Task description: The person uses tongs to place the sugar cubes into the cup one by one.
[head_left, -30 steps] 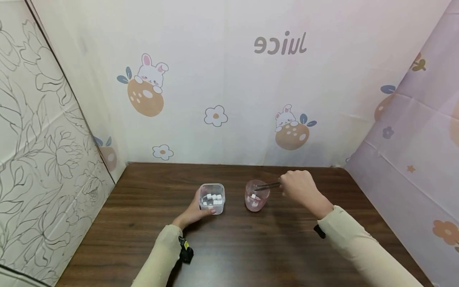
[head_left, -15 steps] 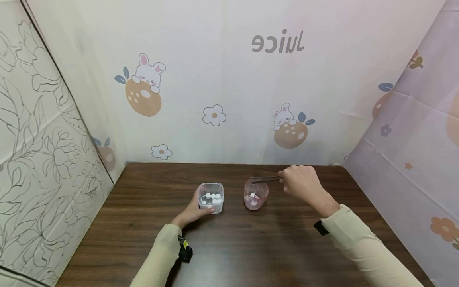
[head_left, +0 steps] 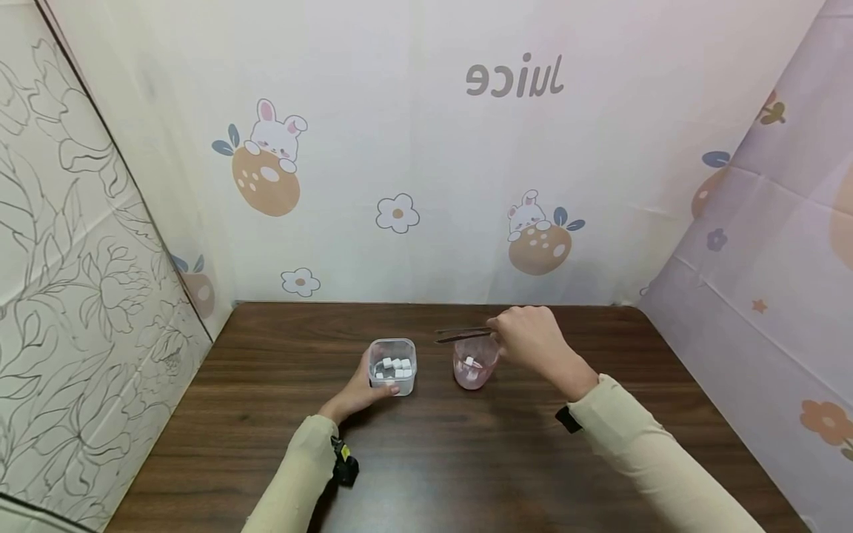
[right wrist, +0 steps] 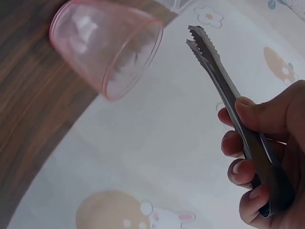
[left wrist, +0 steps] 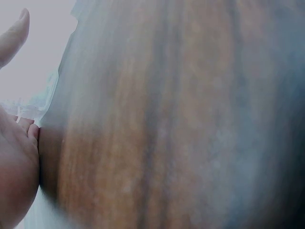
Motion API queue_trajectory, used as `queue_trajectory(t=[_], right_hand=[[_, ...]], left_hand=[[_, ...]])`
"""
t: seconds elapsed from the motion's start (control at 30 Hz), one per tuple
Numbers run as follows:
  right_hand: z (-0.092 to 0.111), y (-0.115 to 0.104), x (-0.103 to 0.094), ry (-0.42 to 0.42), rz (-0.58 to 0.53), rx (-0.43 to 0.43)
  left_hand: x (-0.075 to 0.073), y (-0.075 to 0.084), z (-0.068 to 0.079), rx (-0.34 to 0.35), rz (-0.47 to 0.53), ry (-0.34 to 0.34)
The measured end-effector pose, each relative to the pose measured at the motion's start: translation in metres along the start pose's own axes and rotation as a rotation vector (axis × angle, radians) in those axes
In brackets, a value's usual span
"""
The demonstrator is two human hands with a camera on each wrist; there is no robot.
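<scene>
My left hand (head_left: 358, 391) holds a clear square plastic container (head_left: 392, 390) on the table, thumb across its near side. Several white cubes (head_left: 403, 364) lie inside it. In the right wrist view, my right hand (right wrist: 267, 152) grips metal tongs (right wrist: 224, 86) around their handle; the toothed tips stand slightly apart with nothing between them. Seen from the head, the tongs reach leftward over the rim of a pink transparent cup (head_left: 474, 377), pointing toward the container. White cubes show through the cup's wall, and its upper part is partly covered by the tongs and hand.
The dark wooden table (head_left: 426, 459) meets a patterned cloth backdrop (head_left: 440, 148) at its far edge. More cloth (head_left: 786, 222) hangs at the right, and a floral panel (head_left: 100, 259) stands at the left.
My right hand has lifted the tongs out of the cup and carried them left, above its rim. The left hand and the container have stayed in place.
</scene>
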State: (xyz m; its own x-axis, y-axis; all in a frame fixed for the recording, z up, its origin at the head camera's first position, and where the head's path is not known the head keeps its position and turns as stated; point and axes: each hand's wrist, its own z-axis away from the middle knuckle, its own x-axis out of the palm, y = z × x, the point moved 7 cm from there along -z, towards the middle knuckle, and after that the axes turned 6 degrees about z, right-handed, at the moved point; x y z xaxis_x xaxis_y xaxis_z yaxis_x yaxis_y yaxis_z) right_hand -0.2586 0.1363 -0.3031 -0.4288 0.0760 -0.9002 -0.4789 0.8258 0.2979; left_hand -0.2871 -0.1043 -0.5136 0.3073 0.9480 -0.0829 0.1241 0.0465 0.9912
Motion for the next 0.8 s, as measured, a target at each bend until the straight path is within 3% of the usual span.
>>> queue_trajectory(t=[0.1, 0.27, 0.33, 0.43, 0.7, 0.8], right_hand=[[-0.005, -0.011, 0.005, -0.008, -0.001, -0.026], [-0.012, -0.029, 0.016, -0.016, -0.029, -0.046], [-0.015, -0.036, 0.019, -0.015, -0.038, -0.05], [-0.019, -0.044, 0.024, 0.002, -0.048, -0.065], [-0.029, -0.067, 0.038, -0.003, -0.059, -0.099], [-0.032, -0.074, 0.043, -0.02, -0.052, -0.109]], left_hand=[[0.001, 0.009, 0.003, -0.012, 0.0, -0.007], [0.001, 0.007, 0.002, -0.023, -0.002, -0.007], [0.0, -0.002, 0.0, -0.015, -0.003, 0.002], [0.0, 0.0, 0.001, -0.005, -0.015, 0.002], [0.003, 0.025, 0.007, 0.012, -0.009, -0.006], [0.004, 0.024, 0.007, 0.018, -0.014, -0.007]])
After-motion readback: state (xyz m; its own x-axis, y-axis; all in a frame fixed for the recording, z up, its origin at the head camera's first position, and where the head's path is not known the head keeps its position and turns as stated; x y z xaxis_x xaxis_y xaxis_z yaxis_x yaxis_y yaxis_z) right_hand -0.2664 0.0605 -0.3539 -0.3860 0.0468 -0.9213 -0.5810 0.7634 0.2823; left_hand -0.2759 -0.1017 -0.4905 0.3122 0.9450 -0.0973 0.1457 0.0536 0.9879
